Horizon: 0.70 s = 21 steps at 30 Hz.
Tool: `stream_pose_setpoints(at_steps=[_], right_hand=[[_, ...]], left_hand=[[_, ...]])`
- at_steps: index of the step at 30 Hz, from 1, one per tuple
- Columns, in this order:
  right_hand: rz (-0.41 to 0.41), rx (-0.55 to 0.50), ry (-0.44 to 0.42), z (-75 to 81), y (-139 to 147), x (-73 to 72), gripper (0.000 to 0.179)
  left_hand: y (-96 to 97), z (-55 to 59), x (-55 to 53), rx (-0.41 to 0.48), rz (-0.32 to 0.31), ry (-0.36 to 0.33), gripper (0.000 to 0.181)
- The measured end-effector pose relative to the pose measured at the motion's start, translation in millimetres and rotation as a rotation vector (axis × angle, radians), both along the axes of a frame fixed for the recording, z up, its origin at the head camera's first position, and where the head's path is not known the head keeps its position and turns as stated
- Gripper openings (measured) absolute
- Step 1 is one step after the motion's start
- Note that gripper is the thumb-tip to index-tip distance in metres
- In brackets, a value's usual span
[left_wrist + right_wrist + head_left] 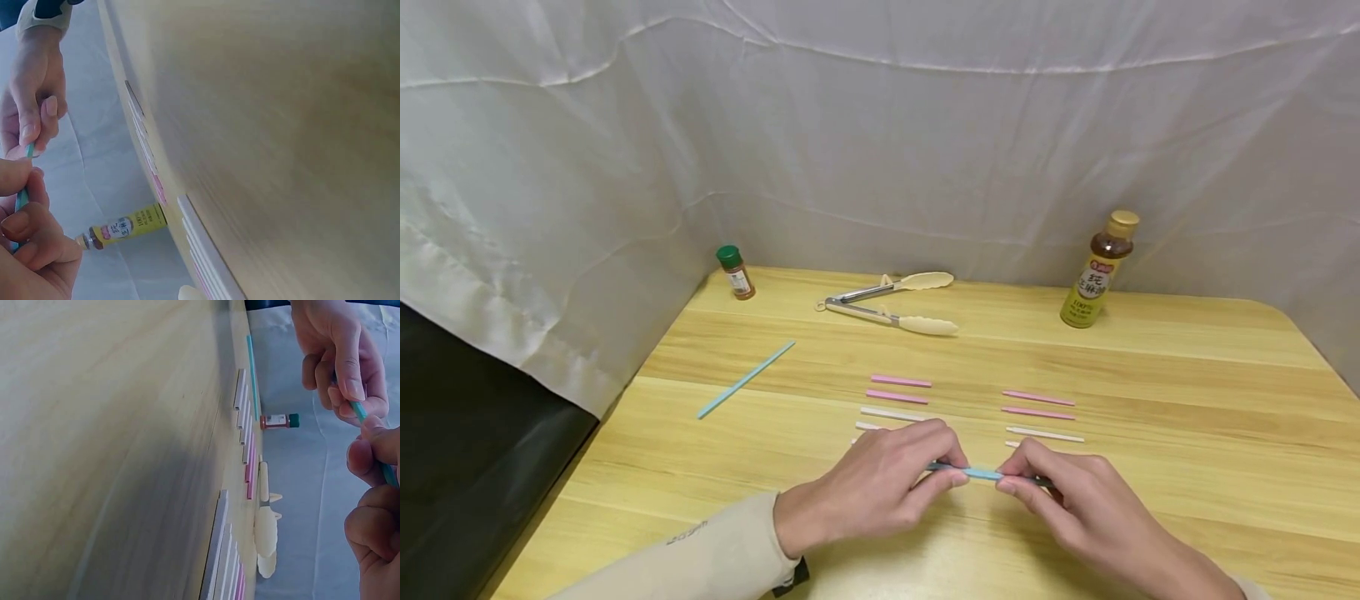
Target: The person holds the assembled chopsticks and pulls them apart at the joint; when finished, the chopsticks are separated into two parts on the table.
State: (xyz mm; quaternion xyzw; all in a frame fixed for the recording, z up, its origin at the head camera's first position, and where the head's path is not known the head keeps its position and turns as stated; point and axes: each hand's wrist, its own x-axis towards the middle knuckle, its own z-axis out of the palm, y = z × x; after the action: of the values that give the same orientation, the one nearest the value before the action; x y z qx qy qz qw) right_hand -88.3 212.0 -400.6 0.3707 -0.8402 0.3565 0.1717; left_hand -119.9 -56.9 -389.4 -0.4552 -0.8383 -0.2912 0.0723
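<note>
A light blue chopstick (pixel 982 474) is held level just above the table by both hands. My left hand (pixel 880 475) pinches it between thumb and fingers on one side. My right hand (pixel 1086 500) pinches it a short way along, leaving a small bare stretch between the thumbs. Both wrist views show the grips close together on the blue chopstick (pixel 358 411). Beyond the hands lie two rows of short stick pieces: pink pieces (pixel 898 397) and white pieces (pixel 891 413) at left, pink pieces (pixel 1038 412) and white pieces (pixel 1045 434) at right. The hands partly hide the nearer ones.
Another long blue chopstick (pixel 747 379) lies slanted on the wooden table (pixel 647 467) at left. Cream-tipped tongs (pixel 861 312) lie spread at the back. A green-capped spice jar (pixel 737 277) stands back left, a sesame oil bottle (pixel 1091 283) back right. Grey cloth (pixel 880 150) hangs behind.
</note>
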Motion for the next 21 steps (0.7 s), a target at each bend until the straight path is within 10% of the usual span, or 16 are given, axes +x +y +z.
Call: stream_pose_setpoints(at_steps=[21], right_hand=[[0.021,-0.033,-0.015,-4.6,2.3,3.4,0.028]], left_hand=[[-1.6,-2.1,0.9,0.051,-0.020,-0.005,0.007]])
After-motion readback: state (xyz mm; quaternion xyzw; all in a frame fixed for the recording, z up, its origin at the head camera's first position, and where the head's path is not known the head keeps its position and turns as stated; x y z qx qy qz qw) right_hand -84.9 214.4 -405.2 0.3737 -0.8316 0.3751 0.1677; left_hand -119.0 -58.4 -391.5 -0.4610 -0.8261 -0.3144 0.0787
